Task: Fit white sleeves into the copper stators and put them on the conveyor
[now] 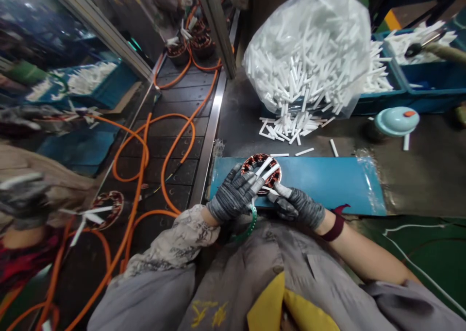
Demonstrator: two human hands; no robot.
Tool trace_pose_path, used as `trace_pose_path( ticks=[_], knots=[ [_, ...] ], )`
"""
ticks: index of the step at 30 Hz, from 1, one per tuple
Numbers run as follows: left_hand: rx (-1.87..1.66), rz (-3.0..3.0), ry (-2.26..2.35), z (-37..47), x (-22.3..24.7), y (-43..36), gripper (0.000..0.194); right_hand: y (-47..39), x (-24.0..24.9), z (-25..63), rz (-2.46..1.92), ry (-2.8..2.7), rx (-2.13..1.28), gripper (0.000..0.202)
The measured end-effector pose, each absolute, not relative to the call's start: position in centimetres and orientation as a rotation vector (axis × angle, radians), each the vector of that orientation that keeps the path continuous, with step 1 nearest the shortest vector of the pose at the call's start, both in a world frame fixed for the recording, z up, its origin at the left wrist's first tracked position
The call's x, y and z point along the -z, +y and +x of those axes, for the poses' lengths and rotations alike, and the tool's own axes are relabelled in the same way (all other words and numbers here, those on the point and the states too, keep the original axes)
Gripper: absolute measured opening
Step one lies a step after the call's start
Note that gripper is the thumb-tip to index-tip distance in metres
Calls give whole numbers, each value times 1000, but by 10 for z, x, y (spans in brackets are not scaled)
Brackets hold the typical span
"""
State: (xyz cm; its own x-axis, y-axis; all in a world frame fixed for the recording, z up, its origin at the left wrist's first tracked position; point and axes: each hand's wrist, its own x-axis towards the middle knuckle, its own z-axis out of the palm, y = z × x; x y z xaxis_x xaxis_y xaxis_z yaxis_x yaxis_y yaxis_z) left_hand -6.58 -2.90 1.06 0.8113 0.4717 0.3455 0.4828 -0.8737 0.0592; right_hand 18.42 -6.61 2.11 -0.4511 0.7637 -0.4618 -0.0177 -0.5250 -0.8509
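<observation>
A ring-shaped motor stator with copper windings lies on a blue mat in front of me. White sleeves stick up from its upper side. My left hand, in a grey striped glove with pale fingertips, lies over the stator's left side, fingers closed on it. From the right, my right hand, gloved alike, meets the near right rim. Its thumb and fingers pinch together at a thin white sleeve. A green beaded strap hangs below my left hand. Some fingertips are hidden.
A clear bag of white sleeves spills onto the bench beyond the blue mat. Blue bins and a light-blue lidded cup stand right. Orange hoses loop over the conveyor at left, where other people's gloved hands work.
</observation>
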Motion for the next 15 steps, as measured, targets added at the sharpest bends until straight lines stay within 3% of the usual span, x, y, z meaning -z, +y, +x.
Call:
trace_pose_path(
  ticks=[3,7,9,11,15],
  knots=[
    [652,-2906,-769,-64,-12,-29,44,-73,-22,186,-1327,-1222,-1815,59],
    [800,-2853,-837,-60,-12,-29,36,-79,-28,191,-1453,-1835,-710,28],
    [802,-2877,-851,-59,-12,-27,33,-80,-29,189,-1439,-1969,-371,25],
    [790,-2928,-822,-59,-11,-23,30,-80,-26,183,-1436,-1950,-466,29],
    [737,-3051,-818,-62,-9,-18,33,-78,-18,167,-1301,-1601,-1214,54]
  ],
)
